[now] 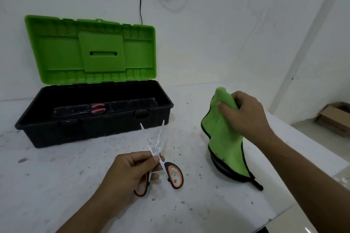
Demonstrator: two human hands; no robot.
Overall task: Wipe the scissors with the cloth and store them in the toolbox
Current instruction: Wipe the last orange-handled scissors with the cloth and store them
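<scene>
**Scissors in the left hand, cloth in the right**

The left hand [130, 172] grips the scissors [161, 159] near the pivot, just above the table [56, 176]. Their blades are spread and point away toward the toolbox [94, 119], and the orange-and-black handles hang near the palm. The right hand [244, 113] pinches the green cloth [225, 143] at its top. The cloth hangs down, and its lower edge seems to touch the table. Cloth and scissors are apart. The toolbox sits open, with its green lid [91, 51] raised. A second pair [94, 109] with red handles lies inside, dim in the dark tray.
</scene>
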